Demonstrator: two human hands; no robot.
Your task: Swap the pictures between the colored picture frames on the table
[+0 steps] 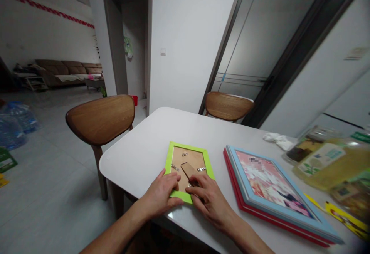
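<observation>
A lime-green picture frame lies face down on the white table, its brown backing board and fold-out stand facing up. Small metal clips show along the board's edges, among them a right-hand clip and a far clip. My left hand grips the frame's near left corner, with its thumb along the near edge. Curled over the near side of the board, my right hand has its fingertips at the near clip, which they partly cover.
Right of my hands, a blue picture frame with a pink picture lies on red frames. Beyond it are a crumpled white tissue, a large bottle of yellow liquid and jars. Wooden chairs stand at the table's far sides.
</observation>
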